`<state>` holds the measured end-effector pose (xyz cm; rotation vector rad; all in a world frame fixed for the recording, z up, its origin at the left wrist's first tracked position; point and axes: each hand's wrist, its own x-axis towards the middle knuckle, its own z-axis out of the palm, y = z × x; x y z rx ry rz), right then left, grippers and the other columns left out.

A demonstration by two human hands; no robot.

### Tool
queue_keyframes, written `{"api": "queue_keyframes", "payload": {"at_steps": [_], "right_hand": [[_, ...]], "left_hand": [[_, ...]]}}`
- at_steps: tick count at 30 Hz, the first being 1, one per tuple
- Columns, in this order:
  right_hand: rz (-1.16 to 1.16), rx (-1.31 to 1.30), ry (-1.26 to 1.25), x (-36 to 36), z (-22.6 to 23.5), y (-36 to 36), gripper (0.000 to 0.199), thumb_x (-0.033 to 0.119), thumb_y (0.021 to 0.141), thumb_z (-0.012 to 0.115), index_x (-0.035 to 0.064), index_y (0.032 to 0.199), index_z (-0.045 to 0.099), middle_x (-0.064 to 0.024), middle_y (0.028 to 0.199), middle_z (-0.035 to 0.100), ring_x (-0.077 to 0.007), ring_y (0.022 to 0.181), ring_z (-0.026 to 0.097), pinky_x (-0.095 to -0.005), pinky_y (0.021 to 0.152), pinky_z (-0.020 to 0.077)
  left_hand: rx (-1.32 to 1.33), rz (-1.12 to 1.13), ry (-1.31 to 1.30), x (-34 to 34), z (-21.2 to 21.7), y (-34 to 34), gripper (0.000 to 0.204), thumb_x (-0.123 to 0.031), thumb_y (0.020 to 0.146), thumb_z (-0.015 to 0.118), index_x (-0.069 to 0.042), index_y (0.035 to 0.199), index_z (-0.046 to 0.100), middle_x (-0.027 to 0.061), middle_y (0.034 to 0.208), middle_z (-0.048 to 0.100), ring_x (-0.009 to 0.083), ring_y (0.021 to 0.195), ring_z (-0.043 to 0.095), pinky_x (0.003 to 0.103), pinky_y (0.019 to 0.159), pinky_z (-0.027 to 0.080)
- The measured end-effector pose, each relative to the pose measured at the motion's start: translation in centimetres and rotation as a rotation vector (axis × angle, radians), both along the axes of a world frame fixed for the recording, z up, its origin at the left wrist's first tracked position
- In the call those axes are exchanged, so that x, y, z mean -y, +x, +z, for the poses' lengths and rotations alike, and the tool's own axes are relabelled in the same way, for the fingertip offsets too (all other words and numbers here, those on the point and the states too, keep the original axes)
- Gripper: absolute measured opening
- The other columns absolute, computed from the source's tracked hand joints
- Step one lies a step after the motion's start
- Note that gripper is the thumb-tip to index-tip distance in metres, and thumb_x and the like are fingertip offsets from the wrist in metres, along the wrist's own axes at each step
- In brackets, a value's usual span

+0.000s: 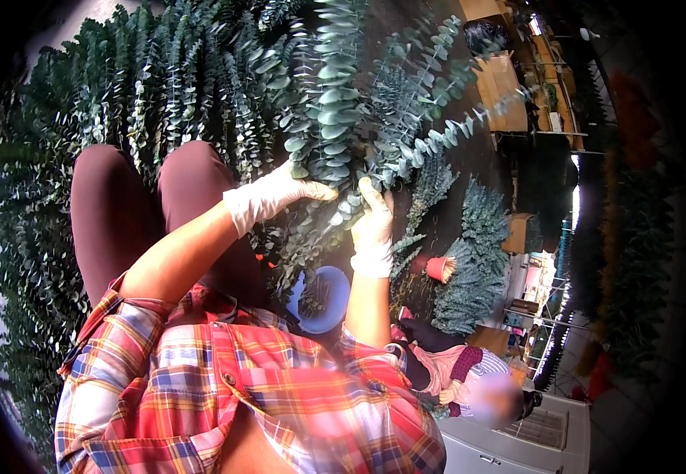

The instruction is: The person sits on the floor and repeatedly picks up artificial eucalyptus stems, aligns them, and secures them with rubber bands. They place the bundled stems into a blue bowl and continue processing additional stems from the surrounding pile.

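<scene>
My left hand (278, 194), in a whitish glove, is closed round the lower part of a bunch of eucalyptus branches (336, 107), thumb stretched across toward the right. The stems fan out away from me, with round grey-green leaves. Close beside it my right hand (373, 225), gloved too, closes its fingers on a eucalyptus sprig (430, 147) that reaches off to the right. Leaves cover the fingertips in part, so the exact grip on each stem is hidden. Loose leafy ends hang below and between my hands.
A dense heap of eucalyptus (161, 87) spreads on the left around my knees. Under my forearms stands a blue basin (328, 296) with leafy scraps. To the right are a red pot (440, 269), more eucalyptus (473, 261), cardboard boxes (502, 91) and a seated person (445, 367).
</scene>
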<state>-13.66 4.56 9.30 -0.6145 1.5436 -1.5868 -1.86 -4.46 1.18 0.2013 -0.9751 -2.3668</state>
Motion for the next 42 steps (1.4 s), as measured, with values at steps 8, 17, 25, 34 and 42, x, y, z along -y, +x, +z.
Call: {"api": "queue_keyframes", "payload": {"at_steps": [8,17,25,34,42], "right_hand": [[-0.065,-0.019,0.004,-0.1,0.5,0.8,0.039,0.018,0.085,0.058,0.0008,0.119,0.052,-0.0081,0.112,0.053,-0.0172,0.096,0.050,-0.0306,0.086,0.0388],[0.090,-0.782,0.010,2.2,-1.9,1.9,0.059,0.051,0.093,0.038,-0.0012,0.115,0.053,-0.0105,0.106,0.059,-0.0204,0.094,0.054,-0.0342,0.084,0.0411],[0.112,-0.924,-0.195,3.1,-2.6,1.3,0.042,0.032,0.095,0.047,-0.0010,0.120,0.052,-0.0111,0.112,0.059,-0.0190,0.099,0.054,-0.0317,0.089,0.0405],[0.233,-0.474,-0.175,2.3,-3.2,1.6,0.059,0.020,0.084,0.067,0.0003,0.132,0.039,-0.0036,0.125,0.048,-0.0139,0.111,0.044,-0.0286,0.098,0.0318],[0.111,-0.576,-0.194,0.9,-2.9,0.7,0.039,0.014,0.087,0.056,0.0003,0.123,0.049,-0.0063,0.122,0.052,-0.0170,0.108,0.047,-0.0310,0.098,0.0327]], "left_hand": [[-0.005,-0.078,-0.063,0.1,0.7,1.1,0.048,-0.009,0.074,0.072,-0.003,0.119,0.056,0.0061,0.112,0.061,0.0150,0.104,0.055,0.030,0.093,0.043],[0.268,-0.319,0.051,1.0,-1.0,2.9,0.031,0.001,0.080,0.061,-0.010,0.109,0.066,0.0074,0.112,0.063,0.0152,0.108,0.055,0.029,0.094,0.043],[-0.083,-0.200,0.241,-0.1,-1.2,1.5,0.035,-0.012,0.077,0.068,-0.005,0.111,0.061,0.0052,0.104,0.064,0.0133,0.094,0.059,0.029,0.087,0.047],[-0.053,0.179,-0.408,0.2,-1.0,0.8,0.054,-0.020,0.083,0.066,-0.001,0.128,0.045,0.0097,0.123,0.055,0.0162,0.111,0.049,0.031,0.099,0.038],[-0.009,-0.035,-0.314,0.1,0.0,2.1,0.045,-0.016,0.079,0.071,-0.001,0.118,0.054,0.0055,0.110,0.061,0.0126,0.098,0.054,0.029,0.091,0.043]]}}
